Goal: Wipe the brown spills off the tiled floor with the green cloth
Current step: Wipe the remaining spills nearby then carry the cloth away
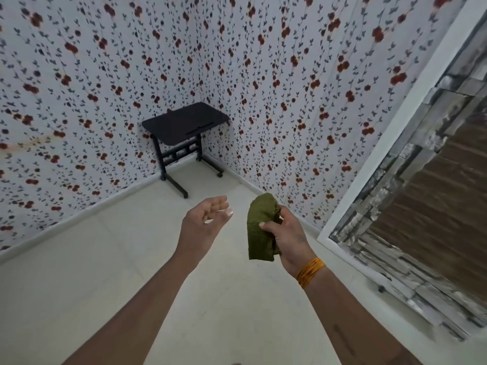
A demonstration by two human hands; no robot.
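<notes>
The cloth (261, 227) is olive green. The floor (105, 259) is pale cream tile. The wallpaper (79, 75) is white, patterned with trailing grey leaves and red flowers. The small table (184, 123) is black. The wrist threads (311, 271) are orange. The panel (432, 196) has a white frame, grey stone pattern and brown centre.

no readable text, labels, brands or numbers anywhere in view. small dark marks on the right forearm (340, 335) are too blurred to read.
</notes>
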